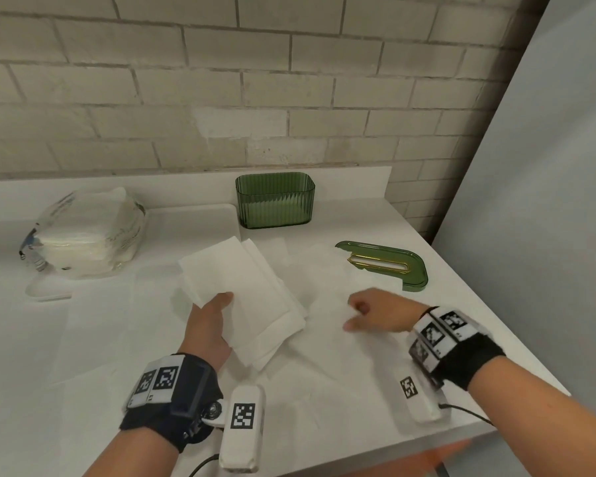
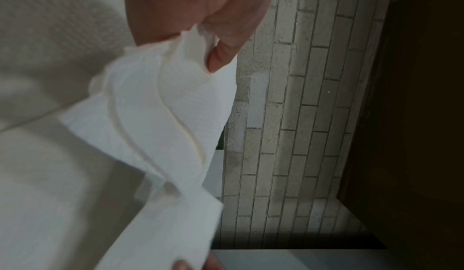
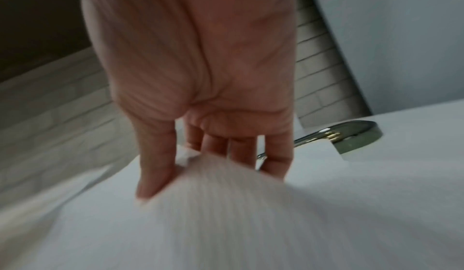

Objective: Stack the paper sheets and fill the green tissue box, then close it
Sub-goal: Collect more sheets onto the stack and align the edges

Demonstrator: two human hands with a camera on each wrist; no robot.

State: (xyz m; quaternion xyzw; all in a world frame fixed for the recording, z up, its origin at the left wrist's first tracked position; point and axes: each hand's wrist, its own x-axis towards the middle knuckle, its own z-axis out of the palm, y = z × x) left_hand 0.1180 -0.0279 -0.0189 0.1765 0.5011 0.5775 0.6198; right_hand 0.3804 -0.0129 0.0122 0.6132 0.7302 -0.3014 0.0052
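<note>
My left hand grips a stack of folded white paper sheets by its near left edge, thumb on top, slightly above the counter. In the left wrist view the thumb pinches the wavy sheet edges. My right hand is blurred over a loose white sheet spread on the counter. In the right wrist view its thumb and fingers pinch a raised fold of that sheet. The green ribbed tissue box stands open and empty at the back. Its green lid lies flat beyond my right hand.
A plastic-wrapped pack of white tissues sits at the back left of the white counter. A brick wall runs behind it, a grey panel stands on the right, and the counter's front right edge is near my right wrist.
</note>
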